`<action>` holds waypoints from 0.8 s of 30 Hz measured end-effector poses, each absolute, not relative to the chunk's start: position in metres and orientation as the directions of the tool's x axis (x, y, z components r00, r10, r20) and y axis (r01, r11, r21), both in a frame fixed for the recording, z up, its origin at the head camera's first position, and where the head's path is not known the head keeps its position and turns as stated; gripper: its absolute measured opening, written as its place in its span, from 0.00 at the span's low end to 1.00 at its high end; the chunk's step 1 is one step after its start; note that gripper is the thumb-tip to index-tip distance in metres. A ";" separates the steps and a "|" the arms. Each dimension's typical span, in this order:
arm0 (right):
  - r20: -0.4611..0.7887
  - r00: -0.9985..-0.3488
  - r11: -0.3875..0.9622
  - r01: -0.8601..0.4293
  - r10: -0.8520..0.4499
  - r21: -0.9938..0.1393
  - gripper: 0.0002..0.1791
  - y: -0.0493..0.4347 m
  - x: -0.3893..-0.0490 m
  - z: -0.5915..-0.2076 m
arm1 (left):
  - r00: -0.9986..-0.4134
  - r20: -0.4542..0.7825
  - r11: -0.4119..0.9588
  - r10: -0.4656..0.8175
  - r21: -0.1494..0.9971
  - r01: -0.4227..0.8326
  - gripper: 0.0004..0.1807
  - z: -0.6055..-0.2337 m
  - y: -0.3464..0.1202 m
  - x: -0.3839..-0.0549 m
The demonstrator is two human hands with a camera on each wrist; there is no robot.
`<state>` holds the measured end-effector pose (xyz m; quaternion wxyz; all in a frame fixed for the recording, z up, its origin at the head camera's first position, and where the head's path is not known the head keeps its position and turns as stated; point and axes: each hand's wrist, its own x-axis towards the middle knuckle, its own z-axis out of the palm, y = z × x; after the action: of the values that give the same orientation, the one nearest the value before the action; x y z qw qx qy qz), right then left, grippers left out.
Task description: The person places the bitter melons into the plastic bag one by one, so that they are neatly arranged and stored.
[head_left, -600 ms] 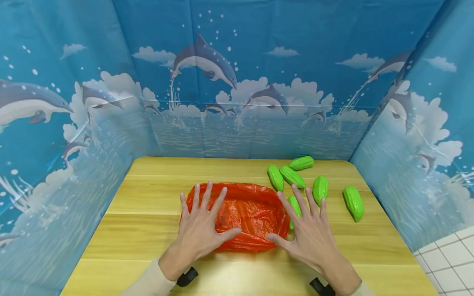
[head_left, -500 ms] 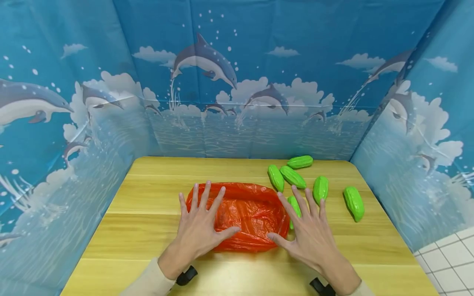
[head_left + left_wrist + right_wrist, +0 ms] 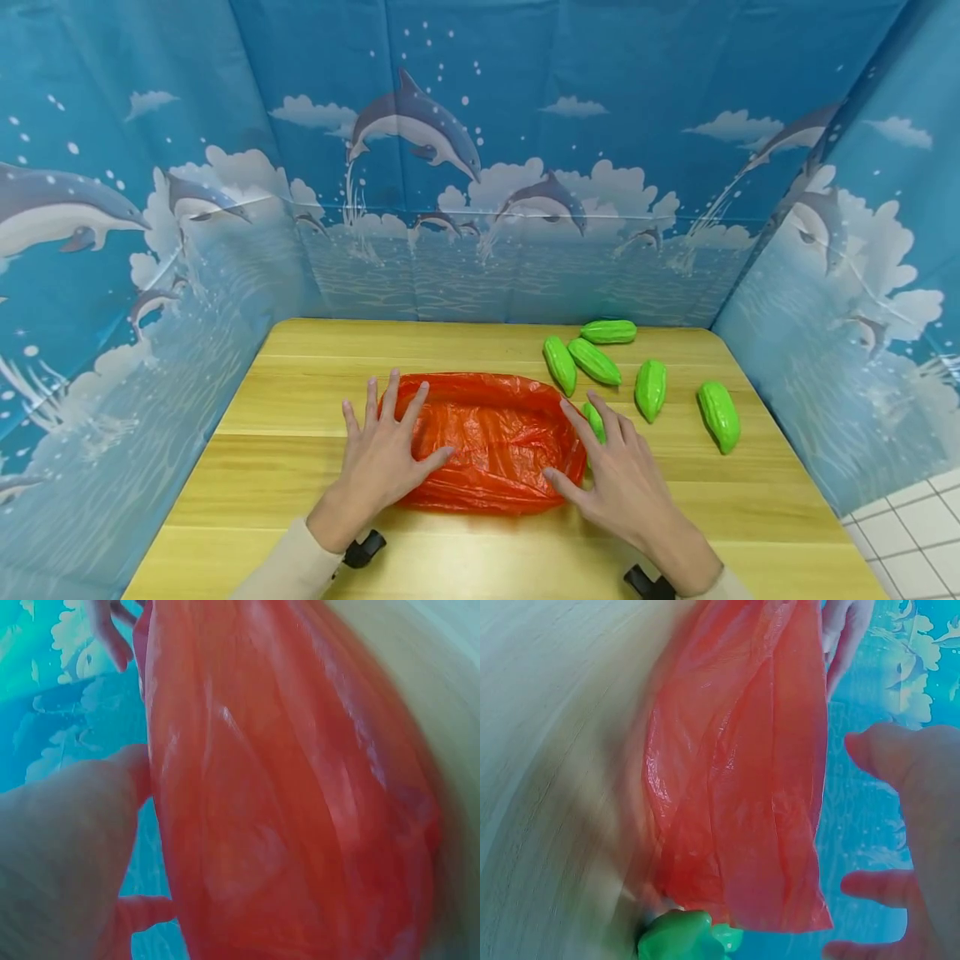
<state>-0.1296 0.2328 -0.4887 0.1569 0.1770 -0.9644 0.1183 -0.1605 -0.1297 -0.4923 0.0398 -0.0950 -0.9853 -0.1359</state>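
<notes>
A red plastic bag [image 3: 487,442], its mouth spread wide into an oblong tub shape, lies at mid-table in the head view. Over its left end my left hand [image 3: 382,458] is spread, fingers apart. My right hand [image 3: 618,475] hovers by its right end, fingers apart and slightly bent, holding nothing. Just beyond that hand a green ridged gourd [image 3: 595,421] is partly hidden. In the left wrist view, fingers [image 3: 146,911] overlap the upper edge of the bag's crinkled wall. The right wrist view has the fingers [image 3: 877,889] apart from the bag [image 3: 742,787].
Several more glossy green gourds lie at the back right of the wooden table [image 3: 247,467], one gourd [image 3: 718,417] off alone near the right edge. Dolphin-printed curtains [image 3: 480,275] enclose the back and both sides.
My left hand has moved left, to the bag's left end. My right hand has stayed near the right end, its fingers now drawn in a little. The bag and gourds lie as before.
</notes>
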 end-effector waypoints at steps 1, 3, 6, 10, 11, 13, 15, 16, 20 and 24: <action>0.346 -0.888 0.907 -0.381 -0.304 -0.180 0.54 0.232 -0.130 -0.488 | -0.981 0.088 0.947 0.170 0.259 0.188 0.57 -0.493 -0.132 -0.161; 0.341 -0.890 0.904 -0.381 -0.302 -0.193 0.52 0.232 -0.132 -0.488 | -0.985 0.059 0.947 0.161 0.272 0.171 0.56 -0.494 -0.135 -0.163; 0.321 -0.899 0.899 -0.378 -0.298 -0.223 0.51 0.231 -0.134 -0.487 | -0.988 0.029 0.938 0.149 0.311 0.151 0.55 -0.493 -0.139 -0.165; 0.295 -0.907 0.883 -0.381 -0.301 -0.272 0.49 0.229 -0.137 -0.487 | -0.991 0.022 0.922 0.130 0.364 0.130 0.54 -0.491 -0.144 -0.166; 0.293 -0.907 0.878 -0.386 -0.304 -0.284 0.49 0.229 -0.137 -0.487 | -0.992 0.023 0.919 0.124 0.374 0.124 0.54 -0.491 -0.146 -0.166; 0.293 -0.904 0.865 -0.398 -0.312 -0.305 0.48 0.226 -0.139 -0.488 | -0.993 0.030 0.911 0.111 0.395 0.114 0.53 -0.490 -0.148 -0.167; 0.297 -0.900 0.853 -0.409 -0.319 -0.323 0.47 0.224 -0.140 -0.489 | -0.995 0.024 0.902 0.097 0.421 0.098 0.53 -0.490 -0.151 -0.167; 0.299 -0.898 0.849 -0.413 -0.321 -0.329 0.47 0.223 -0.141 -0.489 | -0.995 0.020 0.899 0.093 0.429 0.093 0.52 -0.489 -0.152 -0.168; 0.304 -0.894 0.839 -0.424 -0.328 -0.341 0.45 0.220 -0.145 -0.490 | -0.996 0.004 0.884 0.085 0.460 0.077 0.51 -0.488 -0.157 -0.169; 0.305 -0.886 0.831 -0.443 -0.349 -0.337 0.45 0.216 -0.151 -0.489 | -0.997 0.023 0.884 0.078 0.460 0.080 0.47 -0.486 -0.163 -0.168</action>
<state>-0.1507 0.2157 -0.4893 0.1162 0.2084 -0.9497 0.2029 -0.1681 -0.1633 -0.4856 0.0021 -0.0408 -0.9707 -0.2369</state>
